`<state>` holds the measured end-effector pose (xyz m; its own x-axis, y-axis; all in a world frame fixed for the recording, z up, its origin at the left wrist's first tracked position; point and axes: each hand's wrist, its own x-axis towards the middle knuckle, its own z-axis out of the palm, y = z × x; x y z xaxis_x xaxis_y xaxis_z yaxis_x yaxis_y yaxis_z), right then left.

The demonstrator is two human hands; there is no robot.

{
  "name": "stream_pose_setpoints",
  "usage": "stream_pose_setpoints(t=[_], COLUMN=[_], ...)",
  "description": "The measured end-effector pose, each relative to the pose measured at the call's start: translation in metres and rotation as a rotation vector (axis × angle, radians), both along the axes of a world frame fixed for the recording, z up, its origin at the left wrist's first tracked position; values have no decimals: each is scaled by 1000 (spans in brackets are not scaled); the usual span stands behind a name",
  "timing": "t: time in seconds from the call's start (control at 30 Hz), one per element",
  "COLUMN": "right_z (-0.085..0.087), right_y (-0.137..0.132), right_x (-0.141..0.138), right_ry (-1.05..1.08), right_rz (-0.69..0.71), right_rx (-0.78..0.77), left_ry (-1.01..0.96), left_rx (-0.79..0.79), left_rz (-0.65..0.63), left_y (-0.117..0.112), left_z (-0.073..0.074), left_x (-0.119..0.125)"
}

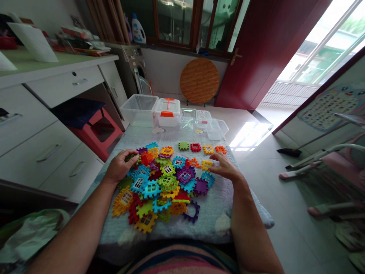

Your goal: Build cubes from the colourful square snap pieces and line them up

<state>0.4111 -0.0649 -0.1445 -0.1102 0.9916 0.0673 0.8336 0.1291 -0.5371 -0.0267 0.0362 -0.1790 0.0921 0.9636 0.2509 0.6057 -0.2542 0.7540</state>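
A heap of colourful interlocking plastic tiles (159, 186) lies on a pale blue cloth-covered table (213, 213). Behind the heap stands a short row of single tiles: green (183, 145), red (195, 147), yellow (208, 149), orange (220, 149). My left hand (121, 165) rests on the heap's left edge, fingers curled round a green tile. My right hand (225, 167) hovers at the heap's right edge, fingers stretched toward a yellow tile (206, 164), holding nothing.
Clear plastic boxes (139, 108) and a lidded box with an orange handle (167, 111) stand at the table's far end. White drawers (42, 129) and a red stool (97, 133) are on the left. A round wooden board (199, 80) leans on the wall.
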Motion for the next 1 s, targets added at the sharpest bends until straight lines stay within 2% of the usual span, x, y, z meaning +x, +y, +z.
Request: stream_pose_setpoints(t=[0.2, 0.43, 1.0], right_z=[-3, -1, 0], right_y=[4, 4, 5], right_x=[-8, -10, -28], right_ry=[-128, -116, -157], right_rz=[23, 45, -27], right_rx=[-32, -26, 0], left_ry=[13, 7, -43], left_rx=[14, 14, 23], left_rz=[5, 6, -4], left_y=[1, -2, -1], left_z=[-1, 4, 3], left_x=[0, 1, 1])
